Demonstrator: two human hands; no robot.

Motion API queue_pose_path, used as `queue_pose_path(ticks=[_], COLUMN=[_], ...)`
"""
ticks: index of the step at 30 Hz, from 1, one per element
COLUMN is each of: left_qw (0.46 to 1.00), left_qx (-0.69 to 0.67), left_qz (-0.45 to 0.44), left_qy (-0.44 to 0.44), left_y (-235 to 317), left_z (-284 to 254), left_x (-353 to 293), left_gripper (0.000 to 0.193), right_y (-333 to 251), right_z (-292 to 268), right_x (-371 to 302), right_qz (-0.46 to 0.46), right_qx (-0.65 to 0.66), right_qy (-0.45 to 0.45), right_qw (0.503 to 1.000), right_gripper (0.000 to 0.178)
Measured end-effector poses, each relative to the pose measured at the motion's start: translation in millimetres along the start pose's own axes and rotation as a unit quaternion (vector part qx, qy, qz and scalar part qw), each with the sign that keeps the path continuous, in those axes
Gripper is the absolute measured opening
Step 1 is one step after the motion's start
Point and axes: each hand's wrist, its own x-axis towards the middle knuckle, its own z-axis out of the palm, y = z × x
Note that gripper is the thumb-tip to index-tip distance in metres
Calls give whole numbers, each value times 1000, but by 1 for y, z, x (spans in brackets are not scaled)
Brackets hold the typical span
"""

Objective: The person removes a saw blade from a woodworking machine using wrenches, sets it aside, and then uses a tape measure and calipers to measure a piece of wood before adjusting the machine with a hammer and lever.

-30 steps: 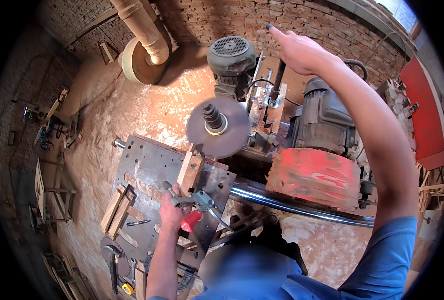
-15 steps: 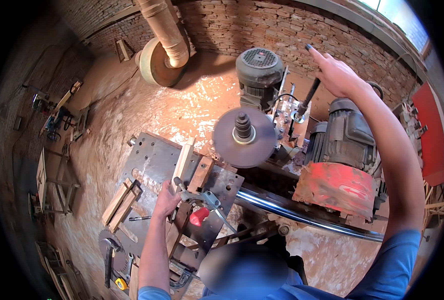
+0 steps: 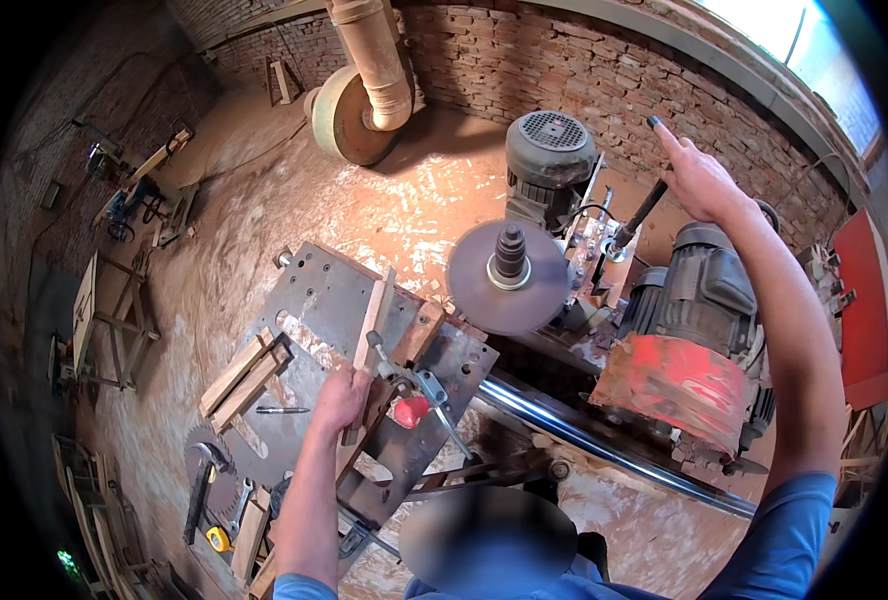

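Observation:
My left hand (image 3: 341, 398) is closed around the near part of a pale wooden strip (image 3: 378, 310), which lies on a drilled steel table (image 3: 314, 275). Beside that hand is a toggle clamp (image 3: 430, 388) with a red-tipped part, next to a darker wood block (image 3: 420, 334). Beyond the table's right corner stands a large round disc (image 3: 479, 300) on a threaded spindle. At the upper right, my raised right hand (image 3: 706, 182) grips a dark lever handle (image 3: 646, 212), its index finger stretched along it.
Two wood offcuts (image 3: 239, 375), a pen (image 3: 283, 410), a saw blade (image 3: 226, 485), a hammer (image 3: 201, 495), a spanner (image 3: 243, 503) and a yellow tape measure (image 3: 218, 539) lie leftward. Motors (image 3: 704, 285) stand right, above a shiny rail (image 3: 604, 440). A blower (image 3: 342, 125) stands behind.
The whole view has turned slightly. Relative to the table, my left hand and the wooden strip sit a little nearer to me. My right hand keeps its hold on the lever.

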Motion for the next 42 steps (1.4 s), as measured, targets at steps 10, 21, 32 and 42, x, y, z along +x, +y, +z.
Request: queue_pose_path(ticks=[10,21,32,42], left_qw=[998,997,994,989], left_qx=[49,78,77,106], left_qz=[-30,9,37,98], left_qy=[38,7,-61,17], left_y=[1,49,96,94], left_z=[16,53,86,129], left_x=[-36,-89,-117,-99], left_gripper=[42,40,32,27], right_y=[7,11,8,11], right_z=[3,7,10,13], right_x=[1,4,3,3], right_qz=[-9,-14,-7,-24], right_qx=[3,9,5,6], right_qy=[2,6,4,18], right_qw=[1000,1000,1000,1000], right_gripper=[64,61,60,53])
